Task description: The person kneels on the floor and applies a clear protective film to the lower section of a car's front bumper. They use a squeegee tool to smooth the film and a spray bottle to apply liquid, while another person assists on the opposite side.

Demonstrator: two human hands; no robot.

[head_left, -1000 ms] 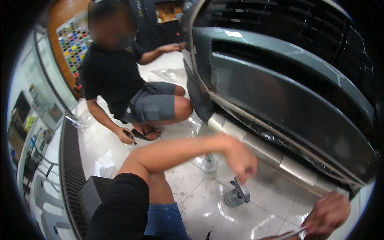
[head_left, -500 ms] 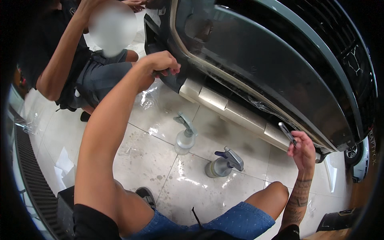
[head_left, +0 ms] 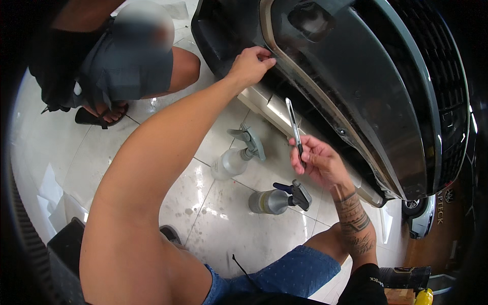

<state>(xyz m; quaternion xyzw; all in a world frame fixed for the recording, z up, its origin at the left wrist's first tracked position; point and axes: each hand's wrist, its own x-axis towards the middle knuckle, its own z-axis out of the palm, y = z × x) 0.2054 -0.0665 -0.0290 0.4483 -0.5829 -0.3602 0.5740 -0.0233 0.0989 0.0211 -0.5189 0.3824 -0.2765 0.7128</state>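
Note:
My left hand [head_left: 250,67] reaches to the lower edge of a dark grey car bumper [head_left: 356,91], near its left corner. Its thumb and fingers are pinched together at a tan strip [head_left: 305,86] along that edge; what they hold, if anything, I cannot make out. My right hand [head_left: 321,160] grips a slim silver and black cutter knife [head_left: 294,124], its tip pointing up toward the bumper but apart from it. Clear film [head_left: 351,140] clings loosely along the strip further right.
Two spray bottles, one pale [head_left: 233,163] and one with a dark trigger [head_left: 269,201], stand on the wet tiled floor [head_left: 218,223] between my knees and the bumper. Another person [head_left: 132,71] crouches at the left. A black box [head_left: 66,254] is at lower left.
My left hand has moved right along the bumper edge. My right hand has brought the cutter knife left and up, closer to the left hand. The view has shifted.

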